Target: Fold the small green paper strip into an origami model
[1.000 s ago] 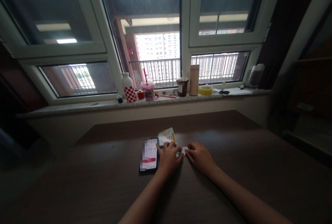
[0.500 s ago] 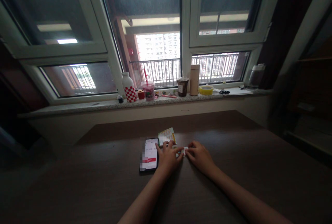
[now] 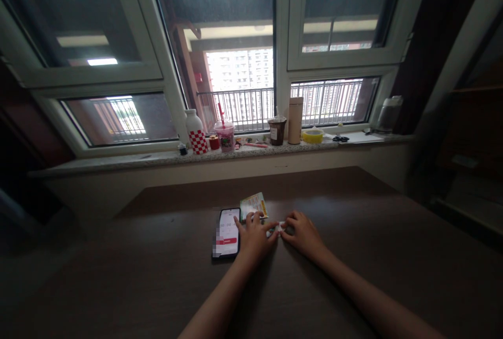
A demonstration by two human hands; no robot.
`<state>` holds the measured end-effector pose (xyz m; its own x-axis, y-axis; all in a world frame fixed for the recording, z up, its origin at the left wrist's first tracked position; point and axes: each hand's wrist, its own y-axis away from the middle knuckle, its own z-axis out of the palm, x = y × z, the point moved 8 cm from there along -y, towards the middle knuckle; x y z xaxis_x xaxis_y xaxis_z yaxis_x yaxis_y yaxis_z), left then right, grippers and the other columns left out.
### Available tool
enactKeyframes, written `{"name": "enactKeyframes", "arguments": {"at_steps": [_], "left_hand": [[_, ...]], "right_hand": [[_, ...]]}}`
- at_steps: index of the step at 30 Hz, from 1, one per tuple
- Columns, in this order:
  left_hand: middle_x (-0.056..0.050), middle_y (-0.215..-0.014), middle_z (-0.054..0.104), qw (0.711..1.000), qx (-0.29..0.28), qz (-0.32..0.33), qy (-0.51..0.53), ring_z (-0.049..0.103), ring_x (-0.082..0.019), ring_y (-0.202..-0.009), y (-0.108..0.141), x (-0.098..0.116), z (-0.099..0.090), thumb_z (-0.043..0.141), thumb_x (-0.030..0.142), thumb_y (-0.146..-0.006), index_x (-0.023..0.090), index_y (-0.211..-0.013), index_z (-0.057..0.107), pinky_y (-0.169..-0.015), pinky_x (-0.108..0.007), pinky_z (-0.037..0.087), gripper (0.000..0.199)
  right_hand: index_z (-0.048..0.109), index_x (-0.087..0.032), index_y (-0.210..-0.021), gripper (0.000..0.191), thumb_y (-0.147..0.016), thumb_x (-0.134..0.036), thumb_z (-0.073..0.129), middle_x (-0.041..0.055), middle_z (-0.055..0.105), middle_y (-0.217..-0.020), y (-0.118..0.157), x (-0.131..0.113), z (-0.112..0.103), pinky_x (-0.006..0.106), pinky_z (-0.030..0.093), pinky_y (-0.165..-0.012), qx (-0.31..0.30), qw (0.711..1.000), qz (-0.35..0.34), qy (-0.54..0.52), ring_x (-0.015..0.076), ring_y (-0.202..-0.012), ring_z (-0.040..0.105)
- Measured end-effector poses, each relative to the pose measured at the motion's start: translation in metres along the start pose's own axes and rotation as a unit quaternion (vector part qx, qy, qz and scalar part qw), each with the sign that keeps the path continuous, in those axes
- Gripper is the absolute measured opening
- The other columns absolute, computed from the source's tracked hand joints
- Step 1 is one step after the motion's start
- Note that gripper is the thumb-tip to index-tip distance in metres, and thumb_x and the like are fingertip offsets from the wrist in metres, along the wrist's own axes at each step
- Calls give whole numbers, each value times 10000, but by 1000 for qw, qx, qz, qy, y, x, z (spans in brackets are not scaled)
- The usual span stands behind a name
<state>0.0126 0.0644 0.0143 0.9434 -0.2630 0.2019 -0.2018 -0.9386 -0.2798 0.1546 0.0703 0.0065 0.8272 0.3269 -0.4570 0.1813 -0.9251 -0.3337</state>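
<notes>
Between my two hands, low over the dark brown table [image 3: 188, 297], is a small white piece [image 3: 281, 226], too small for its kind to be made out. From its left, my left hand [image 3: 254, 237] grips it between thumb and forefinger, the other fingers spread toward the phone. My right hand [image 3: 303, 233] pinches the piece's right side with its fingers curled in. A phone [image 3: 228, 234] with a lit screen and a red button lies just left of my left hand. Behind that hand's fingertips rests a printed green-and-yellow card or packet [image 3: 253, 205].
Along the window sill [image 3: 243, 155] stand a checkered white bottle [image 3: 197, 134], a pink drink cup with a straw [image 3: 225, 137], a dark drink cup [image 3: 277, 132] and a tan flask [image 3: 295, 120]. Yellow tape [image 3: 313, 136] and black scissors [image 3: 341, 139] lie farther right.
The fingers of my right hand have shifted slightly at the white piece. My left hand, the phone and the card stay where they were.
</notes>
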Motion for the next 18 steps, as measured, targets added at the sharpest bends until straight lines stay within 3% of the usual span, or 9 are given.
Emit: {"name": "enactKeyframes", "arguments": {"at_steps": [8, 18], "left_hand": [[-6, -1294, 506, 1000, 3, -1, 9, 328, -312, -1282, -1, -3, 3, 510, 555, -830, 529, -1084, 618, -1018, -745, 0, 278], [-5, -1285, 512, 999, 0, -12, 32, 331, -305, -1284, -1, -2, 4, 487, 568, -837, 509, -1052, 643, -1017, -744, -21, 272]], "right_hand": [[667, -221, -898, 263, -724, -417, 689, 52, 577, -1037, 4, 3, 3, 341, 399, -895, 0, 1000, -2, -32, 221, -1018, 516], [734, -224, -850, 206, -861, -310, 547, 58, 629, -996, -2, 16, 7, 323, 402, -896, 6, 995, -2, -103, 201, -985, 545]]}}
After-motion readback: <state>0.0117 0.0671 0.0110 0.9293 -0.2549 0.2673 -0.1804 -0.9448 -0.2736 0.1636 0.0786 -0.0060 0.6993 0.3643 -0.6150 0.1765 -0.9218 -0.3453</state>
